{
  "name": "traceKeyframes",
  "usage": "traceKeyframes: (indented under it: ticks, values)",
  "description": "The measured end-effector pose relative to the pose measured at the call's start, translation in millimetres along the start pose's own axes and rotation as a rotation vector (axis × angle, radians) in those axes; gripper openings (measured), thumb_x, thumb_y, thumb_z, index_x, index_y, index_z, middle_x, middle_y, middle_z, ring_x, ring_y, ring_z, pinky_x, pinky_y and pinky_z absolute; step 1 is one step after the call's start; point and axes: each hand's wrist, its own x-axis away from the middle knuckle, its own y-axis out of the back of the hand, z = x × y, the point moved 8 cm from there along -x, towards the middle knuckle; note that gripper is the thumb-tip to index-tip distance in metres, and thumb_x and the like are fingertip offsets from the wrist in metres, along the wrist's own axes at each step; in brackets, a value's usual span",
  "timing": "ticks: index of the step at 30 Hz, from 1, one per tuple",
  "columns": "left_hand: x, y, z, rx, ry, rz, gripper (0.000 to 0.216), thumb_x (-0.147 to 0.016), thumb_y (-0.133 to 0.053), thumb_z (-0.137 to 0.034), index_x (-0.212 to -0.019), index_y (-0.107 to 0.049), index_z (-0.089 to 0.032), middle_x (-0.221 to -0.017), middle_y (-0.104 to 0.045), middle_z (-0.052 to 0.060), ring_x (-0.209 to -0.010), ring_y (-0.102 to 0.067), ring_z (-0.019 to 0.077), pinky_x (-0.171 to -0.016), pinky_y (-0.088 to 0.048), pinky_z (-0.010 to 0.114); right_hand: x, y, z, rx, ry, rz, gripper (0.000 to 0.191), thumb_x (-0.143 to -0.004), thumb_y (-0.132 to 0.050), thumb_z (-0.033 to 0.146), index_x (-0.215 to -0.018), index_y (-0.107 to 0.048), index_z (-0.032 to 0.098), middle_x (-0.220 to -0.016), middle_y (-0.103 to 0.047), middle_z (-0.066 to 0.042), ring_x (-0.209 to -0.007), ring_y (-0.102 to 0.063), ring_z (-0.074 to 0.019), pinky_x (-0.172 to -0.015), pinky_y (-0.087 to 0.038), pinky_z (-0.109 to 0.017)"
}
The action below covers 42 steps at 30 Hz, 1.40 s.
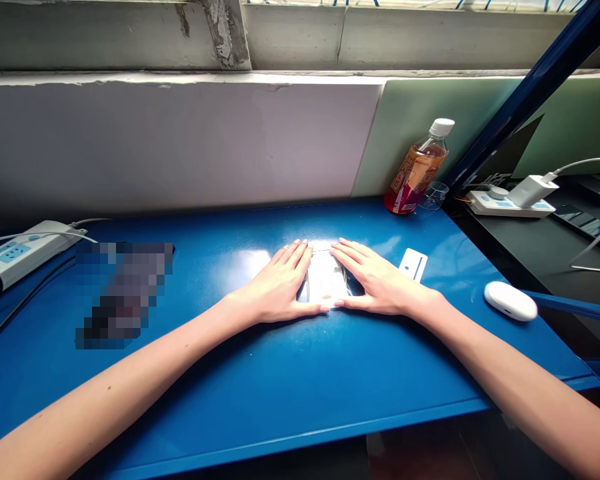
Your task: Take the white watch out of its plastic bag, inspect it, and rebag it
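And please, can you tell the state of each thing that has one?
Left hand: open, palm down
Right hand: open, palm down
Shiny flat object: between both hands; glare hides details
Reddish drink bottle: capped, standing
White card: lying flat
White earbud case: looks shut
White charger: plugged in, cable attached

A personal desk space, home or office undetermined, is indicated: a power strip (17, 257), a drink bottle (414, 175) and a white case (510, 301) are noted on a blue counter (290, 387) set along a wall (180, 140)
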Motion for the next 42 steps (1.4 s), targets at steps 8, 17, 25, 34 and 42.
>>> traceKeyframes:
  ticks: [8,17,25,34,42]
  values:
    - [4,10,1,0.054,-0.002,-0.016,0.114,-0.085,-0.042,-0.084,-0.158,-0.015,-0.001,-0.164,-0.015,0.027,-0.153,-0.014,0.0396,-0.123,-0.022,0.052,-1,0,1,-0.034,0.037,-0.025,0.097,-0.087,-0.058,0.067,-0.151,-0.036,-0.003,-0.155,-0.039,-0.03,-0.145,-0.039,-0.0408,-0.117,-0.037,-0.057]
    - [21,6,12,0.087,0.019,-0.116,0.106,-0.085,-0.053,-0.078,-0.158,-0.02,-0.008,-0.166,-0.013,0.024,-0.154,-0.011,0.0384,-0.123,-0.023,0.055,0,0,2,-0.121,0.052,-0.029,0.091,-0.087,-0.06,0.063,-0.154,-0.034,0.006,-0.156,-0.04,-0.027,-0.146,-0.037,-0.0411,-0.117,-0.033,-0.064]
    - [24,5,12,0.073,-0.006,-0.168,0.101,-0.085,-0.055,-0.075,-0.155,-0.03,-0.007,-0.164,-0.022,0.025,-0.153,-0.019,0.0386,-0.122,-0.026,0.055,2,5,2,-0.129,0.039,-0.024,0.094,-0.088,-0.06,0.063,-0.153,-0.033,0.001,-0.158,-0.035,-0.029,-0.148,-0.033,-0.0399,-0.119,-0.033,-0.06]
    - [24,7,11,0.073,-0.02,-0.187,0.098,-0.085,-0.057,-0.073,-0.152,-0.033,-0.007,-0.162,-0.027,0.026,-0.152,-0.023,0.039,-0.122,-0.028,0.055,3,5,1,-0.142,0.045,-0.025,0.093,-0.087,-0.061,0.063,-0.153,-0.034,0.003,-0.157,-0.037,-0.029,-0.149,-0.032,-0.0412,-0.118,-0.033,-0.062]
    - [24,10,9,0.113,-0.035,-0.207,0.094,-0.082,-0.064,-0.068,-0.149,-0.037,-0.008,-0.16,-0.029,0.027,-0.151,-0.025,0.0411,-0.121,-0.029,0.058,3,4,2,-0.178,0.037,-0.049,0.094,-0.085,-0.065,0.063,-0.156,-0.031,0.011,-0.158,-0.038,-0.026,-0.148,-0.034,-0.0405,-0.117,-0.035,-0.062]
